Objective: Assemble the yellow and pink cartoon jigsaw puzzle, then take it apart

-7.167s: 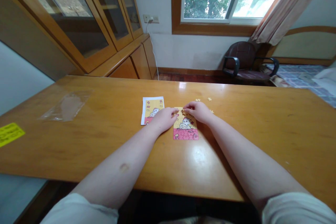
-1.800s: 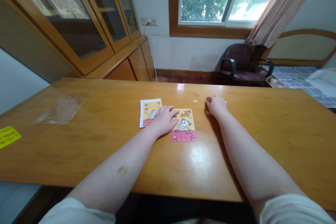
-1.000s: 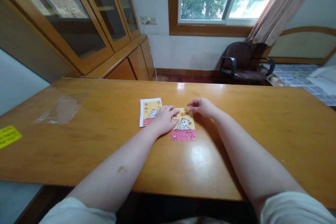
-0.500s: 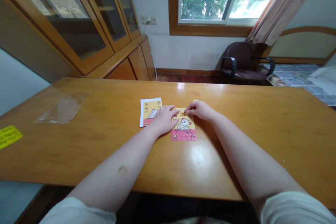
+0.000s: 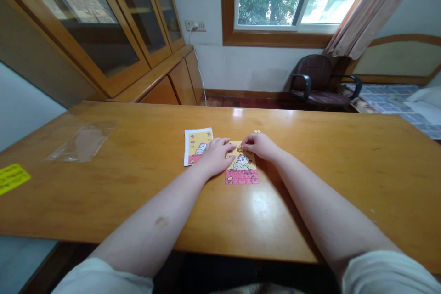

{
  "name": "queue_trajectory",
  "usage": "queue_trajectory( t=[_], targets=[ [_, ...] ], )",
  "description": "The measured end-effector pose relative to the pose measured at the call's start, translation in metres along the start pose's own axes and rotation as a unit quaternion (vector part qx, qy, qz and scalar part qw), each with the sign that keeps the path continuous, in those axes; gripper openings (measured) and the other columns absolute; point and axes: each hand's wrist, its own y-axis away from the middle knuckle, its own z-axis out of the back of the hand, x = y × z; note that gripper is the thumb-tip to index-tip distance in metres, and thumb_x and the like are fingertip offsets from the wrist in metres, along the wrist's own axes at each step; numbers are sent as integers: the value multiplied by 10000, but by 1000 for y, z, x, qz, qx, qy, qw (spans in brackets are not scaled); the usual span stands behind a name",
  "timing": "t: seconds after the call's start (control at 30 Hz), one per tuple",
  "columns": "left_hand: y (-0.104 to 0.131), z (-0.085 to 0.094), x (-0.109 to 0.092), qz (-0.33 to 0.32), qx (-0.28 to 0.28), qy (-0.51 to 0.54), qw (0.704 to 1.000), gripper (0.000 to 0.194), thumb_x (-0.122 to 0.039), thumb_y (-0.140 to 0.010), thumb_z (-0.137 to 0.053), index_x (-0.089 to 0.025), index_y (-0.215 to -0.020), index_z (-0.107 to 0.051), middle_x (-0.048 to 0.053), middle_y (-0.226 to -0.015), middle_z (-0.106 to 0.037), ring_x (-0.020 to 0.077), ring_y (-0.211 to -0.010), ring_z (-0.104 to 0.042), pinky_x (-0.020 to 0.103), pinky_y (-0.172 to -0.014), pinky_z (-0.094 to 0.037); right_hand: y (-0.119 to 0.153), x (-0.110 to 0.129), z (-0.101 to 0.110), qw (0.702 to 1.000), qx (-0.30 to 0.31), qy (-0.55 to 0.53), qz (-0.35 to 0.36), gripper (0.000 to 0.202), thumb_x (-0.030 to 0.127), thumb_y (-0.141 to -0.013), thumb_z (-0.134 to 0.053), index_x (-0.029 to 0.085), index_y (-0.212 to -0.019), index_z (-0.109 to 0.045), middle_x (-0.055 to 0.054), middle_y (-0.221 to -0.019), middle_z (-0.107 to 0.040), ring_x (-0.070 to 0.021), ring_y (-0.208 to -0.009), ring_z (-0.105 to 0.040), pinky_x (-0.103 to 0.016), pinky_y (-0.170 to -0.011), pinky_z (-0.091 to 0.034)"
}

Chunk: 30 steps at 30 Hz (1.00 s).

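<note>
A yellow and pink jigsaw puzzle [image 5: 241, 175] with a white cartoon animal lies flat on the wooden table [image 5: 138, 142]. My left hand [image 5: 217, 155] rests over its left edge with fingers apart, partly covering the printed picture card [image 5: 193, 144] beside it. At the puzzle's upper right, my right hand [image 5: 259, 145] pinches a small yellow puzzle piece [image 5: 240, 148] over a gap near the top. Another loose yellow piece [image 5: 257, 131] lies just beyond that hand.
A clear plastic bag [image 5: 87, 142] and a yellow label [image 5: 14, 178] are on the left. Past the table stand a glass-door cabinet [image 5: 151, 55], a dark armchair [image 5: 315, 78] and a bed [image 5: 396, 101].
My right hand has shifted slightly left over the puzzle's top, with the pinched piece now over the gap. My left hand has stayed in place.
</note>
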Motion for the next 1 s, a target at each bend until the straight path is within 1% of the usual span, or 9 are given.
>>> queue_trajectory(
  t=[0.23,0.43,0.7,0.83,0.93,1.0],
  targets=[
    [0,1,-1,-2,-1,1,1000,360,-395,-852,-521,-259,-1161,-648,88,-1302,-534,284,-1210,-441,471,-1036,-359,3,5,-5,1000,-16,3,-20,114,266,-719,-677,201,-776,-751,-13,-724,-722,-135,-655,-628,-216,-580,-435],
    [0,-2,1,-10,-5,1,1000,361,-388,-849,-532,-249,-1162,-647,92,-1294,-540,283,-1199,-453,468,-1035,-363,4,8,-7,998,-20,51,-42,125,274,-726,-656,207,-777,-748,-3,-727,-722,-126,-659,-621,-206,-568,-411],
    [0,-1,1,-6,-1,3,1000,368,-376,-844,-540,-243,-1172,-643,102,-1306,-532,291,-1210,-445,473,-1036,-362,3,5,-7,995,-21,95,-27,129,297,-744,-643,216,-783,-737,-6,-745,-718,-124,-661,-607,-209,-573,-401],
    [1,0,0,-9,-1,10,1000,351,-374,-848,-536,-262,-1160,-652,91,-1305,-530,286,-1207,-447,472,-1038,-360,3,5,-7,994,-19,105,-23,122,297,-740,-640,220,-781,-725,-4,-750,-711,-122,-661,-595,-213,-573,-390],
    [1,0,0,-10,-2,13,1000,344,-374,-851,-535,-269,-1155,-657,84,-1298,-533,282,-1200,-450,470,-1036,-362,4,4,-5,993,-39,111,-14,157,318,-760,-614,212,-805,-721,-12,-758,-706,-127,-664,-583,-219,-574,-384],
    [1,0,-1,-13,-4,15,1000,337,-376,-852,-538,-267,-1144,-667,87,-1293,-535,284,-1196,-451,472,-1034,-363,5,3,-3,992,-57,112,5,184,318,-783,-583,202,-824,-720,-18,-763,-704,-129,-675,-579,-221,-584,-382]
  ],
)
